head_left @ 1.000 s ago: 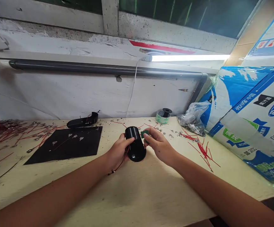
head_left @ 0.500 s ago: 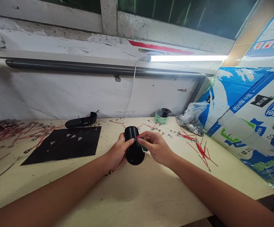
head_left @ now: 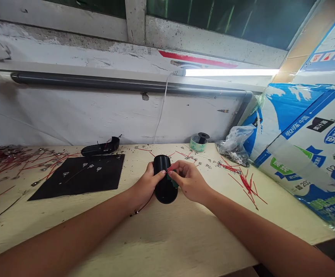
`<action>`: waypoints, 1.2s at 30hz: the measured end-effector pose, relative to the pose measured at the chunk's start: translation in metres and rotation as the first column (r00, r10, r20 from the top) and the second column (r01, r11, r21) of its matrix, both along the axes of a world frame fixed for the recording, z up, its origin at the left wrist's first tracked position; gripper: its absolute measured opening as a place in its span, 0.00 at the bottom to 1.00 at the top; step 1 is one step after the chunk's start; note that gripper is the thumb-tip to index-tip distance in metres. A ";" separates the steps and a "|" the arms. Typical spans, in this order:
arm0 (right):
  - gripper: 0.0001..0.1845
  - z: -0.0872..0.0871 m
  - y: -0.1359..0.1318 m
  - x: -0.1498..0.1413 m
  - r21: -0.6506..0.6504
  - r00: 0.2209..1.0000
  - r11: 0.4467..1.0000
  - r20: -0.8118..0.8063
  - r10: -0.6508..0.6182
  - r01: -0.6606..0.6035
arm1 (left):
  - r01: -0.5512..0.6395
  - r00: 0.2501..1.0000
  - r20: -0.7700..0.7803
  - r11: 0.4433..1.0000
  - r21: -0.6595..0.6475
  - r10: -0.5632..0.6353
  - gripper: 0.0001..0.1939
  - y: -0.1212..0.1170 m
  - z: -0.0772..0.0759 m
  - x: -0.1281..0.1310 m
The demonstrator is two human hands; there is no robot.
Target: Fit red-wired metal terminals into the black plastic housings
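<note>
Let the clock have its centre at the black rounded housing (head_left: 164, 190), which is between the two hands. Nearest, at 7 to 8 o'clock, a thin lead (head_left: 136, 211) hangs below the left wrist, probably left loose to be out of the way. At 9 o'clock the left hand (head_left: 146, 182) is closed around the housing, thumb on top, seemingly so that it does not turn. At 3 o'clock the right hand (head_left: 191, 182) has thumb and forefinger pressed together, apparently pinching a small green piece (head_left: 172, 180) against the housing; its exact kind I cannot tell. Farther, at 9 o'clock, a black mat (head_left: 98, 181) bears small metal parts (head_left: 91, 166), perhaps because they show well on dark ground. Red wires (head_left: 251, 186) lie at 3 o'clock, within reach. Beyond, a second black housing (head_left: 99, 149) lies at 10 o'clock, and a tape roll (head_left: 198, 146) between 1 and 2.
</note>
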State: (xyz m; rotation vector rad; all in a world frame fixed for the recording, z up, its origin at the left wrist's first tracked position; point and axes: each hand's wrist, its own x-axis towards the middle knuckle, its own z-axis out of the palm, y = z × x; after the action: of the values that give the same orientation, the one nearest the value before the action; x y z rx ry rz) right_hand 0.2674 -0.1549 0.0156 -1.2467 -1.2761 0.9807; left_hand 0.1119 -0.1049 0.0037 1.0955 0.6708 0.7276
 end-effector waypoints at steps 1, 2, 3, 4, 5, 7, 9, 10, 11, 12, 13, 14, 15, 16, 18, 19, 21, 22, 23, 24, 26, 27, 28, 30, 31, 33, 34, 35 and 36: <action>0.10 0.000 0.000 0.000 -0.004 1.000 1.000 0.008 0.000 0.000 | 0.001 1.000 -0.004 1.000 -0.009 -0.001 0.24 -0.001 0.001 0.000; 0.09 0.000 0.000 0.000 -0.009 1.000 1.000 0.014 -0.001 0.001 | 0.005 1.000 -0.007 1.000 -0.019 -0.005 0.24 -0.001 0.001 -0.001; 0.09 0.000 0.000 0.000 -0.015 1.000 1.000 0.019 -0.002 0.002 | 0.011 1.000 -0.010 1.000 -0.027 -0.012 0.23 -0.002 0.002 -0.001; 0.09 0.000 0.000 0.000 -0.020 1.000 1.000 0.025 -0.003 0.004 | 0.018 1.000 -0.010 0.999 -0.034 -0.018 0.23 -0.002 0.003 -0.001; 0.08 0.001 0.000 0.000 -0.023 0.999 1.000 0.032 -0.006 0.006 | 0.022 1.000 -0.009 0.999 -0.041 -0.023 0.22 -0.003 0.004 -0.001; 0.08 0.001 0.000 0.000 -0.027 0.999 1.000 0.049 -0.001 0.002 | 0.024 1.000 -0.009 0.998 -0.052 -0.025 0.21 -0.004 0.007 -0.002; 0.07 0.002 0.000 0.000 -0.029 0.998 1.000 0.064 0.008 -0.006 | 0.027 1.000 -0.005 0.997 -0.066 -0.027 0.20 -0.005 0.009 -0.002; 0.07 0.002 0.000 0.000 -0.028 0.998 1.000 0.067 0.012 -0.010 | 0.029 1.000 -0.005 0.997 -0.076 -0.029 0.20 -0.005 0.009 -0.002; 0.07 0.001 0.001 0.000 -0.027 0.998 1.000 0.068 0.015 -0.014 | 0.033 0.999 -0.005 0.996 -0.086 -0.034 0.20 -0.005 0.010 -0.002; 0.07 0.001 0.001 0.001 -0.026 0.997 1.000 0.070 0.019 -0.017 | 0.035 0.999 -0.003 0.995 -0.094 -0.036 0.20 -0.005 0.010 -0.002; 0.07 0.001 0.002 0.001 -0.024 0.997 1.000 0.070 0.021 -0.019 | 0.038 0.999 -0.001 0.994 -0.101 -0.039 0.20 -0.005 0.010 -0.002; 0.07 0.000 0.002 0.001 -0.024 0.997 0.999 0.070 0.025 -0.023 | 0.041 0.999 0.001 0.994 -0.103 -0.041 0.21 -0.005 0.010 -0.001; 0.07 0.000 0.003 0.001 -0.023 0.997 0.999 0.068 0.027 -0.025 | 0.041 0.999 0.003 0.994 -0.102 -0.041 0.21 -0.004 0.009 -0.001; 0.07 -0.001 0.003 0.002 -0.022 0.997 0.999 0.066 0.026 -0.025 | 0.037 0.999 0.007 0.994 -0.099 -0.037 0.21 -0.003 0.008 -0.001; 0.07 -0.003 0.004 0.002 -0.021 0.998 1.000 0.058 0.024 -0.022 | 0.027 1.000 0.013 0.995 -0.100 -0.026 0.20 -0.002 0.006 0.000; 0.08 -0.004 0.005 0.003 -0.021 0.998 1.000 0.051 0.022 -0.021 | 0.026 1.000 0.017 0.994 -0.104 -0.025 0.20 -0.001 0.005 0.000; 0.08 -0.005 0.005 0.004 -0.024 0.999 1.000 0.043 0.020 -0.019 | 0.028 0.999 0.025 0.993 -0.115 -0.025 0.21 0.000 0.004 0.001; 0.08 -0.006 0.005 0.004 -0.025 0.999 0.999 0.044 0.022 -0.021 | 0.031 0.999 0.026 0.992 -0.120 -0.028 0.21 0.000 0.004 0.001; 0.08 -0.007 0.006 0.004 -0.025 0.999 0.999 0.048 0.024 -0.023 | 0.034 0.999 0.026 0.992 -0.122 -0.031 0.21 0.001 0.004 0.001; 0.08 -0.007 0.006 0.004 -0.024 0.998 0.999 0.053 0.024 -0.023 | 0.037 0.999 0.024 0.992 -0.123 -0.034 0.21 0.001 0.003 0.001; 0.08 -0.007 0.006 0.005 -0.024 0.998 0.999 0.059 0.024 -0.022 | 0.036 0.999 0.015 0.992 -0.120 -0.034 0.21 0.001 0.003 0.001; 0.08 -0.007 0.006 0.004 -0.024 0.998 1.000 0.058 0.019 -0.018 | 0.037 0.999 0.009 0.992 -0.119 -0.037 0.20 0.001 0.003 0.001; 0.08 -0.006 0.006 0.004 -0.025 0.998 1.000 0.059 0.015 -0.014 | 0.037 0.999 0.005 0.992 -0.118 -0.036 0.20 0.001 0.002 0.001; 0.08 -0.004 0.006 0.004 -0.025 0.998 1.000 0.064 0.007 -0.006 | 0.031 1.000 0.009 0.993 -0.112 -0.030 0.20 0.001 0.002 0.000; 0.08 -0.004 0.006 0.004 -0.024 0.998 1.000 0.069 0.007 -0.005 | 0.030 0.999 0.014 0.994 -0.108 -0.029 0.20 0.001 0.002 0.000; 0.08 -0.002 0.005 0.004 -0.024 0.997 1.000 0.076 0.013 -0.011 | 0.036 0.999 0.026 0.994 -0.103 -0.034 0.20 0.000 0.004 -0.001; 0.08 -0.002 0.005 0.004 -0.023 0.997 1.000 0.074 0.015 -0.014 | 0.043 0.999 0.026 0.993 -0.106 -0.041 0.20 -0.001 0.006 -0.001; 0.08 -0.002 0.004 0.004 -0.022 0.997 1.000 0.073 0.015 -0.013 | 0.052 0.999 0.019 0.992 -0.111 -0.050 0.20 -0.001 0.008 -0.001; 0.08 -0.003 0.004 0.004 -0.022 0.997 1.000 0.075 0.014 -0.012 | 0.059 0.998 0.007 0.992 -0.116 -0.058 0.20 -0.002 0.010 -0.001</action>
State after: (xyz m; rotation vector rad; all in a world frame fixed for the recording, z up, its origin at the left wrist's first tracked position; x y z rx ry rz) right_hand 0.2709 -0.1507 0.0127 -1.3041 -1.3360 0.9674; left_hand 0.1104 -0.1070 0.0133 1.0026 0.6672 0.6325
